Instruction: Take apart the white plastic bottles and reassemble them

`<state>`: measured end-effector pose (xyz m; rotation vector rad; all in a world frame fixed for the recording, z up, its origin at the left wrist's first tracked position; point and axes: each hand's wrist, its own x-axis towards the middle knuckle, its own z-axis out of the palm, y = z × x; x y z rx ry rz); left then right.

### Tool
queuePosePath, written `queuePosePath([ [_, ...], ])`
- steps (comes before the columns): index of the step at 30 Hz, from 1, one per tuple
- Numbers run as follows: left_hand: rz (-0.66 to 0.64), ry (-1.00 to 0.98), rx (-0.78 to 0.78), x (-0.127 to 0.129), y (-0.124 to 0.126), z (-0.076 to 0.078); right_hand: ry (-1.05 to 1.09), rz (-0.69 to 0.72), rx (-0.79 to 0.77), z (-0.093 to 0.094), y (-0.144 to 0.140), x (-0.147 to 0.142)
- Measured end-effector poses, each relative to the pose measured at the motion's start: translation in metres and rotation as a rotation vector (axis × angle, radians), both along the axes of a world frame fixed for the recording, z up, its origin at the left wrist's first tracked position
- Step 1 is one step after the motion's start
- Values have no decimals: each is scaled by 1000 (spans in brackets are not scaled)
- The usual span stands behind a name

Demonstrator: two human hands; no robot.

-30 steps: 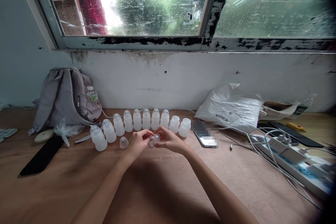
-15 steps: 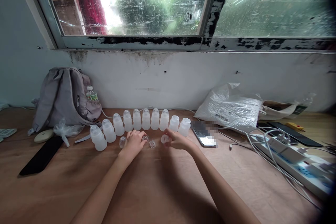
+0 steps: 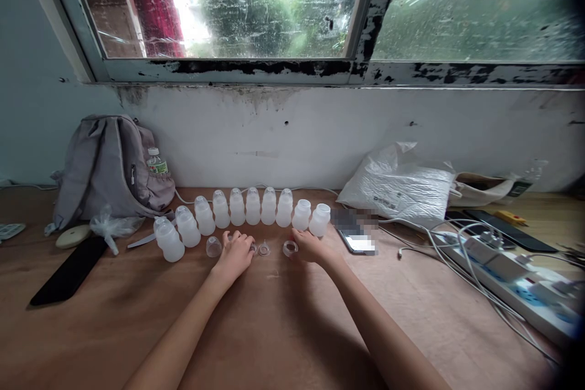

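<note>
A curved row of frosted baby bottles (image 3: 253, 207) stands on the wooden table, most topped with clear dome caps and the two at the right end uncapped. My left hand (image 3: 235, 253) rests in front of the row, fingers spread and bent over small clear parts that are partly hidden. Left of it sits a clear dome cap (image 3: 213, 247). Between my hands lies a clear nipple (image 3: 264, 248). My right hand (image 3: 309, 246) is closed at the right side of a clear collar ring (image 3: 289, 248), its fingertips against the rim and partly hidden.
A phone (image 3: 359, 237) lies right of the row, with a plastic mailer bag (image 3: 397, 189) behind it. White cables and a power strip (image 3: 512, 280) occupy the right side. At left are a backpack (image 3: 109, 164), a black flat case (image 3: 68, 271) and a knotted plastic bag (image 3: 114, 225).
My left hand has shifted slightly, and its fingers have spread from the clear dome cap they pinched. The collar ring at my right hand sits a little lower, its opening now facing up.
</note>
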<state>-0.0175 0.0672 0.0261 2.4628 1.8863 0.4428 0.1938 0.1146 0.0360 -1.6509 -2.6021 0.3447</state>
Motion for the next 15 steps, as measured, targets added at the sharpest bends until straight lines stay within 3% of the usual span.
queuePosePath([
  [15,-4,-34,-7,2,-1,0,-80,1,3,-13,14,17],
])
